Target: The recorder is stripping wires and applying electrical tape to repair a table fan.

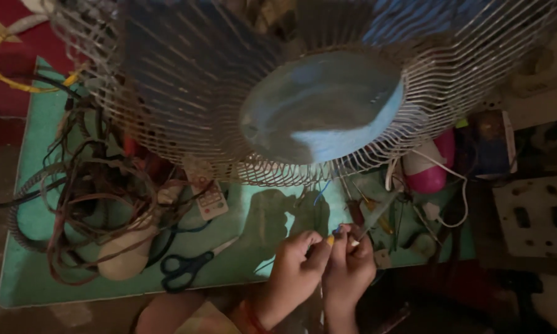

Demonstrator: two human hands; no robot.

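Both forearms are bare, no sleeves; an orange-red thread band circles the left wrist, and the hands wear no gloves.

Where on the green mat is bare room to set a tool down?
Bare green mat between the scissors, remote and left hand. Crowded: wire tangle on the left, tools past the right hand.

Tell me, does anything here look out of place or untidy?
Yes. A tangle of wires sprawls over the left of the green mat, partly covering a remote control. The fan looms over the mat. Both hands pinch thin wires near its base.
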